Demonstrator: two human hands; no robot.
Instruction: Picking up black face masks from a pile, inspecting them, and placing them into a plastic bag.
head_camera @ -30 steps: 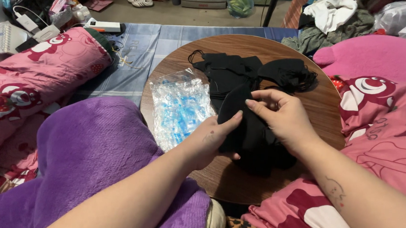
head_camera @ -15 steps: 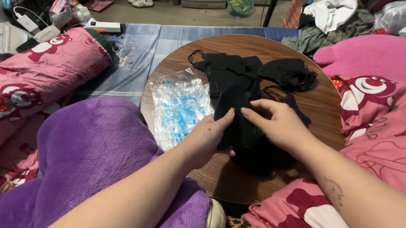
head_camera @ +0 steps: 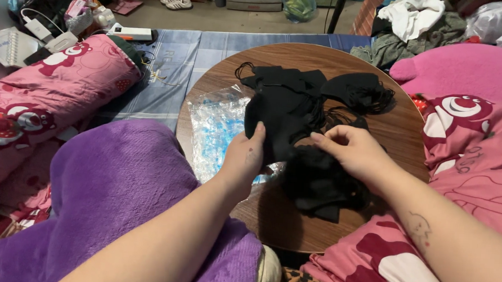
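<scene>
A heap of black face masks (head_camera: 299, 109) with ear loops lies on a round wooden table (head_camera: 391, 132). My left hand (head_camera: 245, 155) grips the left edge of a black mask in the heap, thumb on top. Fingers of my right hand (head_camera: 352, 150) pinch the black fabric near the heap's middle. A stack of black masks (head_camera: 318, 186) sits just below my right hand. Beside my left hand lies a clear plastic bag (head_camera: 217, 127) with blue print.
A purple blanket (head_camera: 114, 196) covers my lap at the left. Pink patterned pillows (head_camera: 38, 99) lie left, and pink bedding (head_camera: 477, 143) lies right. Chargers, a notebook and clutter (head_camera: 48, 30) sit far left. Clothes (head_camera: 421, 23) are piled at the back right.
Both hands have shifted slightly on the masks. My left hand moved up onto the mask's edge, and my right hand slid down and right, drawing the fabric toward me.
</scene>
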